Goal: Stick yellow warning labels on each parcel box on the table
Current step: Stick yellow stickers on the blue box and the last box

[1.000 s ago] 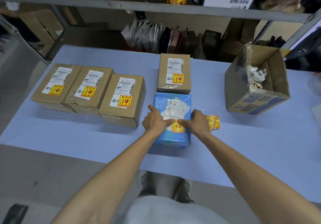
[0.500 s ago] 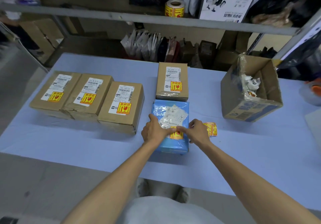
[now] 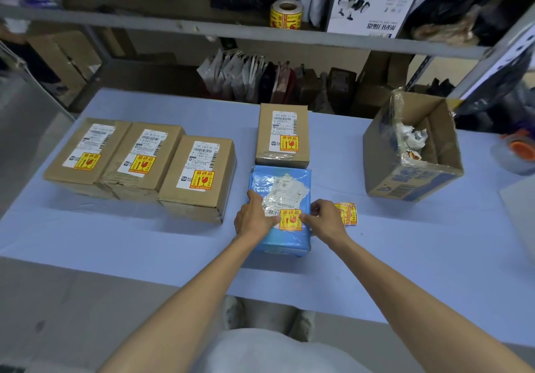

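A packing room for parcels: brown parcel boxes [image 3: 199, 170] on a blue table [image 3: 115, 236], a sticker roll [image 3: 286, 15] on a metal shelf [image 3: 144, 23], maybe mail bags [image 3: 240, 77] behind.

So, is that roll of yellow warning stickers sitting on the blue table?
No, the roll of yellow warning stickers stands on the grey metal shelf above the blue table.

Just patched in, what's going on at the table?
A person is pressing a yellow label onto the blue parcel, the left hand touching the label's left edge and the right hand its right edge. The three boxes at left and the box behind the parcel already carry labels. Spare labels lie on the table by the right hand.
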The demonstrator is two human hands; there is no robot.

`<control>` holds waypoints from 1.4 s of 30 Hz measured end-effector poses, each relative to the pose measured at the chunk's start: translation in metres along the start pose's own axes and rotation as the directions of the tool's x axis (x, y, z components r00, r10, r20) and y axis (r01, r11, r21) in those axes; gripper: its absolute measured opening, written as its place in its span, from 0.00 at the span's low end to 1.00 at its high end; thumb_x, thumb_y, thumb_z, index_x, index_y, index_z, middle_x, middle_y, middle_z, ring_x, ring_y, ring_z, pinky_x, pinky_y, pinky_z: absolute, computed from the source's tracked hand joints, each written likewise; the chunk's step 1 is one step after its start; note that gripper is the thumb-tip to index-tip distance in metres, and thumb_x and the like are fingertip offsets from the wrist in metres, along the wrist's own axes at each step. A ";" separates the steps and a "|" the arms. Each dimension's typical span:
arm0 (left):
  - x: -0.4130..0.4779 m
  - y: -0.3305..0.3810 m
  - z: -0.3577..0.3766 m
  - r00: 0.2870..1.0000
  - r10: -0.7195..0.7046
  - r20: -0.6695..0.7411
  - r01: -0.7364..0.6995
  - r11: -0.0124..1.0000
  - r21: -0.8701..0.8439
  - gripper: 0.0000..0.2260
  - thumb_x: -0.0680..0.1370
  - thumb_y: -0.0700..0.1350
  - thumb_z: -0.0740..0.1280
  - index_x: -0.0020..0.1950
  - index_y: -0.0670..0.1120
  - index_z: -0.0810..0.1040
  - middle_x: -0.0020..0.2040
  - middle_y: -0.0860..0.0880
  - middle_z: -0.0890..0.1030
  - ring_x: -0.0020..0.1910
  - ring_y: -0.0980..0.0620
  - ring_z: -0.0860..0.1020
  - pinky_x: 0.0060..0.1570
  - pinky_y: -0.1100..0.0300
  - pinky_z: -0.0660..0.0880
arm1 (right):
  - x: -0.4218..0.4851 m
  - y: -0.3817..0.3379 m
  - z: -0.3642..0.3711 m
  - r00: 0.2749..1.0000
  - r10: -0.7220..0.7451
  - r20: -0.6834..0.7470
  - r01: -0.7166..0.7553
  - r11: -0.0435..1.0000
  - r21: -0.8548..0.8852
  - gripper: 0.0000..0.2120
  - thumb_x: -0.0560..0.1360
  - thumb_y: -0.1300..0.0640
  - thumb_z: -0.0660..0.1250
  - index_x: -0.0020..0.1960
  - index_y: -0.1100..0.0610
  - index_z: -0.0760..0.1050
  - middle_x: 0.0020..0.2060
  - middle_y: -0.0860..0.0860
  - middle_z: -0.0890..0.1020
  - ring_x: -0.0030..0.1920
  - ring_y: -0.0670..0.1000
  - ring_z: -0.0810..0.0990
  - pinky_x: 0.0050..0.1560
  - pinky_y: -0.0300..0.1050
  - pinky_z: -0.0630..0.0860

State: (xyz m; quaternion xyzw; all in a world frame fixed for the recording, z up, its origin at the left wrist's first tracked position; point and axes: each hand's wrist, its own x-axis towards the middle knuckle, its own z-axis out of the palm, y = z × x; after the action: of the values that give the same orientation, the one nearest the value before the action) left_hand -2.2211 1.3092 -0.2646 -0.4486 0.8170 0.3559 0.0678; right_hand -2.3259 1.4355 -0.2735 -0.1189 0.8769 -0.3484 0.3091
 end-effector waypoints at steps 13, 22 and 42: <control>-0.004 0.001 -0.001 0.999 0.029 0.036 -0.029 0.999 0.022 0.36 0.67 0.56 0.77 0.63 0.45 0.61 0.61 0.45 0.76 0.57 0.44 0.77 0.40 0.58 0.69 | -0.012 -0.001 0.001 0.999 -0.030 0.035 0.031 0.999 -0.036 0.27 0.67 0.55 0.78 0.61 0.61 0.73 0.56 0.54 0.80 0.48 0.49 0.77 0.43 0.42 0.77; -0.005 -0.003 -0.006 0.993 0.076 0.093 -0.081 0.996 0.048 0.30 0.69 0.56 0.75 0.61 0.47 0.62 0.59 0.48 0.76 0.55 0.46 0.77 0.42 0.57 0.68 | -0.012 -0.005 0.002 0.998 -0.033 0.048 0.037 0.995 -0.090 0.28 0.65 0.57 0.79 0.60 0.61 0.71 0.58 0.56 0.79 0.55 0.55 0.80 0.53 0.50 0.80; 0.020 0.046 -0.072 0.941 0.309 0.141 -0.239 0.898 -0.369 0.06 0.80 0.38 0.60 0.57 0.43 0.72 0.48 0.43 0.81 0.42 0.51 0.79 0.45 0.59 0.76 | -0.016 -0.093 -0.018 0.825 -0.564 -0.021 0.564 0.825 0.007 0.17 0.74 0.61 0.70 0.62 0.55 0.74 0.54 0.50 0.79 0.49 0.50 0.80 0.51 0.46 0.80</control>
State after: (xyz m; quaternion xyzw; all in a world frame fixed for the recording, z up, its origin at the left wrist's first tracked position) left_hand -2.2537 1.2648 -0.1965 -0.2963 0.7859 0.5425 0.0169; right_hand -2.3256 1.3838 -0.1925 -0.3674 0.8030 -0.4310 0.1853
